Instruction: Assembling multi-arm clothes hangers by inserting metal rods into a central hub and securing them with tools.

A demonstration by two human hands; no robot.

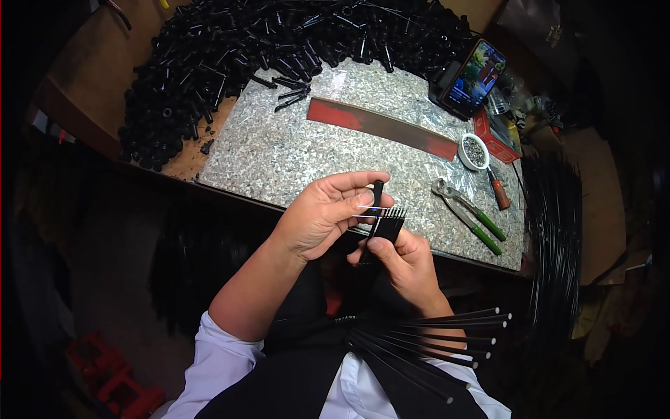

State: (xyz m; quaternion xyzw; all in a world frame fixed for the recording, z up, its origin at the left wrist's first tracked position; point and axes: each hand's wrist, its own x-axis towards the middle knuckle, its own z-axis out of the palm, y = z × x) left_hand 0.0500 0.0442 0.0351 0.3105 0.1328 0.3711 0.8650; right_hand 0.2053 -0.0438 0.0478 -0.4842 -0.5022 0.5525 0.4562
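My left hand (322,213), closed, pinches a small black cylindrical piece (377,190) between thumb and fingers. Just below it, my right hand (412,269) grips a bundle of thin black rods (389,228), lined up side by side with their tips in a row. The thumb presses on the bundle's face. A thin shiny wire (417,220) runs across the tips, and the black piece sits against the row's left end. Farther down, several black rods with pale round ends (492,341) fan out over my right forearm; whether they join the bundle cannot be made out.
A heap of black plastic tubular parts (230,56) covers the back left of the speckled tabletop (258,153). On it lie a red-brown metal strip (380,128), green-handled pincers (467,215), a screwdriver (498,188) and a white bowl of small metal bits (474,152). A phone (474,78) stands behind.
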